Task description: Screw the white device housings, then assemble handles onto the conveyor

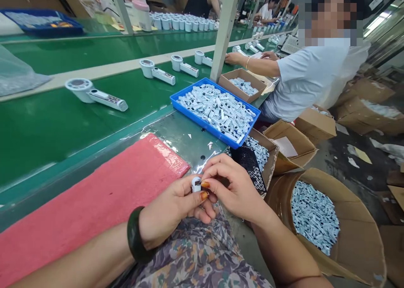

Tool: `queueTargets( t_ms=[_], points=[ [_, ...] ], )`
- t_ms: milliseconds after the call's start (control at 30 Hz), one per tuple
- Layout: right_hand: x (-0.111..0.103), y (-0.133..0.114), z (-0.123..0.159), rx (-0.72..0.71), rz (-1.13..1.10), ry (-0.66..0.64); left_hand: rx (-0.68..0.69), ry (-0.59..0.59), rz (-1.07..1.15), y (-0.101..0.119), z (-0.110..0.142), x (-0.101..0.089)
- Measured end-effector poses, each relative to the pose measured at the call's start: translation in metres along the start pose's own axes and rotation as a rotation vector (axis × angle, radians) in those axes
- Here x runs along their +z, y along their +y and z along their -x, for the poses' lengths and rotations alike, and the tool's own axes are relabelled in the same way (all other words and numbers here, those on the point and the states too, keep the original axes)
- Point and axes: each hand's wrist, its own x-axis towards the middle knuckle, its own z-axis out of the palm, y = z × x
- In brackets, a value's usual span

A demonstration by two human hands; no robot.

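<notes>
Fingers of the left hand and right hand close on a small white plastic part, pinched between them, long axis upright.

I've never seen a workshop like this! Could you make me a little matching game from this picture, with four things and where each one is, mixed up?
Things:
1. Dark bangle
2. White handled devices
3. Small white plastic parts
4. Pink mat

Places:
A. Heaped in a blue tray
B. Around the left wrist
C. Beside the left hand
D. Spaced along a green belt

Pairs: 1-B, 2-D, 3-A, 4-C
</notes>
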Motion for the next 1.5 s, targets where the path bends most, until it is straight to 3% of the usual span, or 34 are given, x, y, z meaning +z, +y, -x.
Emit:
queueTargets(
  t_ms=[300, 800, 1067, 1233, 1333, 1500],
  points=[
    [0.003, -0.003, -0.001, 0.068, -0.095, -0.037, -0.003, -0.024, 0.015, 0.0, 0.007, -0.004],
    [0.003, 0.0, 0.006, 0.073, -0.002, -0.009, -0.025, -0.007, -0.06, -0.005, 0.002, 0.0],
    [0.016, 0.001, 0.013, -0.047, 0.232, 0.128, -0.032, -0.019, -0.086, -0.009, -0.002, 0.0],
    [0.015, 0.004, 0.018, -0.016, 0.171, 0.169, -0.026, -0.038, -0.043, -0.008, -0.001, 0.001],
    [0.011, 0.006, 0.02, -0.09, 0.167, 0.17, -0.036, -0.029, 0.009, -0.005, 0.0, -0.001],
    [0.009, 0.01, 0.02, -0.267, 0.407, 0.091, -0.07, -0.035, 0.062, -0.004, 0.005, -0.007]
  ],
)
